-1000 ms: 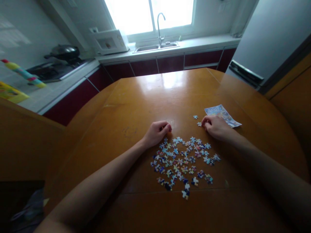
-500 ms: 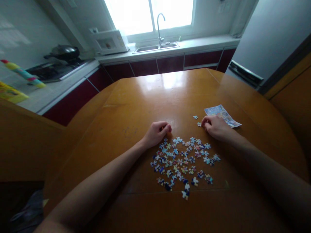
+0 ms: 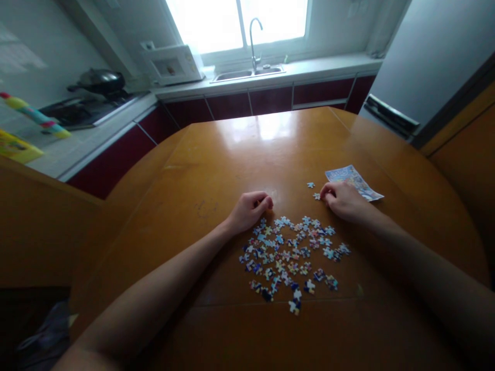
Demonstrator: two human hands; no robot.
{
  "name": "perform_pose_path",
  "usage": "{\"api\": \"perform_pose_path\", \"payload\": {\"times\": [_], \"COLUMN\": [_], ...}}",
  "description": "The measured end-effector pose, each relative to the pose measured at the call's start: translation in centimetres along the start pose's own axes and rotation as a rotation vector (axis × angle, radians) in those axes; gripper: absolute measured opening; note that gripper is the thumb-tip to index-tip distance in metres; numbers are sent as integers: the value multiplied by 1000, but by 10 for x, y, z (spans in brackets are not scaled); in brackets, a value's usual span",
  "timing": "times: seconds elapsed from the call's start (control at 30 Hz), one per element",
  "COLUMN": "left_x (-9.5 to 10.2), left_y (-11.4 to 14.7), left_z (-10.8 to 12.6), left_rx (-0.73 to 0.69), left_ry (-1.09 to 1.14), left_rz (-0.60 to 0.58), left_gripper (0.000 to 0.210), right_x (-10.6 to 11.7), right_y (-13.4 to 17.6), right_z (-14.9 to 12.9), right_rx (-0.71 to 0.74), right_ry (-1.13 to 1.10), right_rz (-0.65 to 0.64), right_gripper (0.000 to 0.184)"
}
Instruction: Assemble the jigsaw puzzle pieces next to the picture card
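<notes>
My left hand (image 3: 250, 210) rests on the wooden table with its fingers curled in, and nothing shows in it. Just below and to its right lies a loose spread of many small jigsaw puzzle pieces (image 3: 286, 254), pale blue, white, dark blue and yellowish. My right hand (image 3: 342, 200) is bent closed, its fingertips at the edge of a single puzzle piece (image 3: 316, 196) lying on the table. Another lone piece (image 3: 311, 185) sits a little farther off. Partly under or behind my right hand is a colourful printed picture sheet (image 3: 363, 184).
The wooden table (image 3: 185, 159) has rounded far corners. Beyond it run a counter with a sink (image 3: 234, 76), a tap (image 3: 253, 46) and a white microwave (image 3: 176, 64). A pan (image 3: 101, 81) stands on the stove at left; a fridge (image 3: 436, 56) is at right.
Hardly anything differs. The view has shifted very slightly, while both hands and the puzzle pieces keep their places on the table.
</notes>
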State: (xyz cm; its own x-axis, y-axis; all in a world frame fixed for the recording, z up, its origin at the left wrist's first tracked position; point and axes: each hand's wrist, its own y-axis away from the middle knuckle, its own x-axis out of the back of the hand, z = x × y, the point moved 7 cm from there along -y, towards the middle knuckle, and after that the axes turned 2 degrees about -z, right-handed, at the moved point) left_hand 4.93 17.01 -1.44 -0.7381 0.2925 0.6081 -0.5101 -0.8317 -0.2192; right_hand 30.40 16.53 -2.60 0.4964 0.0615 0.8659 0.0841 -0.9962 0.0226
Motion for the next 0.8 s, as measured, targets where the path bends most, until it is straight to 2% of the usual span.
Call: {"api": "perform_pose_path", "payload": {"times": [0.8], "left_x": [0], "left_y": [-2], "left_z": [-2], "left_rx": [-14], "left_ry": [-31], "left_rz": [-13], "left_gripper": [30], "right_x": [2], "right_y": [1], "right_z": [-7], "right_rx": [-17], "right_ry": [2], "right_rz": [-17], "right_gripper": [22]}}
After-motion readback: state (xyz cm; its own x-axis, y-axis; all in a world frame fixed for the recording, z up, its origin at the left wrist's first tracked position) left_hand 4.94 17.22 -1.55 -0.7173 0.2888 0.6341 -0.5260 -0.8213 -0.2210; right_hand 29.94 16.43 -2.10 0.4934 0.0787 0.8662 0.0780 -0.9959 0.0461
